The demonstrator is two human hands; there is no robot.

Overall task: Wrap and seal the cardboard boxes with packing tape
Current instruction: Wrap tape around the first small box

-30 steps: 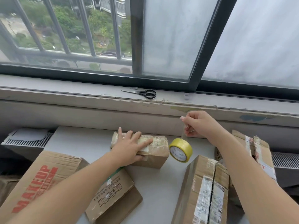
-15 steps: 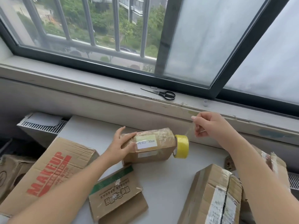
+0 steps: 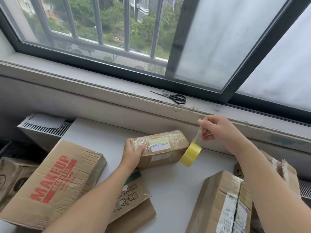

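On the white worktop [image 3: 176, 180] under the window, near its back edge, lies the small cardboard box [image 3: 161, 149], already glossy with clear tape over its top and bearing a white label. The left hand [image 3: 133, 153] grips its left end, fingers curled round the corner. At the box's right end hangs the yellow tape roll [image 3: 191, 154], tilted, just beside the lower corner; whether it touches the box or the worktop I cannot tell. A narrow tape strip [image 3: 196, 136] runs up from the roll to the right hand [image 3: 217, 130], whose thumb and fingers pinch its free end, raised above the roll.

As I judge it, the strip is being drawn out for another pass round the box. With the roll dangling from such a thin length, it could swing or spin, so the strip twists and sticks to itself, or lands crooked on the cardboard. Held at one end only, the box may also pivot under the pull. The scissors [image 3: 175, 98] lie on the window sill [image 3: 101, 86], well apart from both hands, so cutting would mean letting go of something.

Around the small box sit a large box printed MAKEUP [image 3: 50, 182], a flat box [image 3: 133, 195] under the left forearm and a taped box [image 3: 223, 204] at front right.
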